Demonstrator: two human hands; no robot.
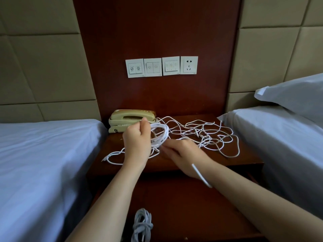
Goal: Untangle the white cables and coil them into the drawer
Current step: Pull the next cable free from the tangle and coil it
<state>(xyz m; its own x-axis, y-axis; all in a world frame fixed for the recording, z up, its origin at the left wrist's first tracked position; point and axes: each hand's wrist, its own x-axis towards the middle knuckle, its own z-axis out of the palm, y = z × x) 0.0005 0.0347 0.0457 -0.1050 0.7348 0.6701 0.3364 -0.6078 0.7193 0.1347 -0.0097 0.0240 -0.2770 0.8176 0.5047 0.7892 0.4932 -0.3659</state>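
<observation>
Tangled white cables (pixel 206 135) sprawl over the dark wooden nightstand top (pixel 174 161). My left hand (pixel 136 140) holds up a partly wound coil of white cable (pixel 160 135) above the nightstand. My right hand (pixel 181 154), blurred, is just right of the coil with its fingers at the coil's lower edge; a white cable end (pixel 201 175) lies across its wrist. A loose strand with a plug (pixel 111 157) trails left of my left wrist. Below, the open drawer (pixel 183 206) holds a finished white cable coil (pixel 141 224).
A beige telephone (pixel 131 119) stands at the nightstand's back left, just behind my left hand. Beds with pale blue sheets (pixel 43 163) flank the nightstand; a pillow (pixel 297 95) lies on the right one. Wall switches and a socket (pixel 161 67) sit above.
</observation>
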